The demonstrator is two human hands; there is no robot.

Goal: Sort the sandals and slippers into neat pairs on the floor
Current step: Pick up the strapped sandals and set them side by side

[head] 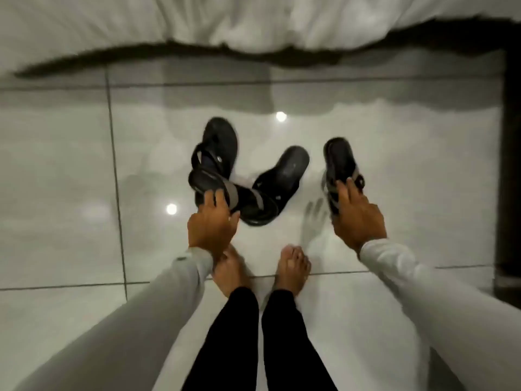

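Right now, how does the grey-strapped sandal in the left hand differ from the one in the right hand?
The grey-strapped sandal in the left hand lies crosswise, overlapping the other dark footwear; the grey-strapped sandal in the right hand points toward the bed, apart from the pile. The left hand grasps a sandal end; the right hand covers the straps. Both are dark with grey straps.

Both arms extended forward and down, pale sleeves to the wrists. Left hand (210, 221) palm-down, fingers curled closed on a sandal (225, 197). Right hand (355, 215) likewise clamped on another sandal (339, 165) (fingers on top, thumb hidden).
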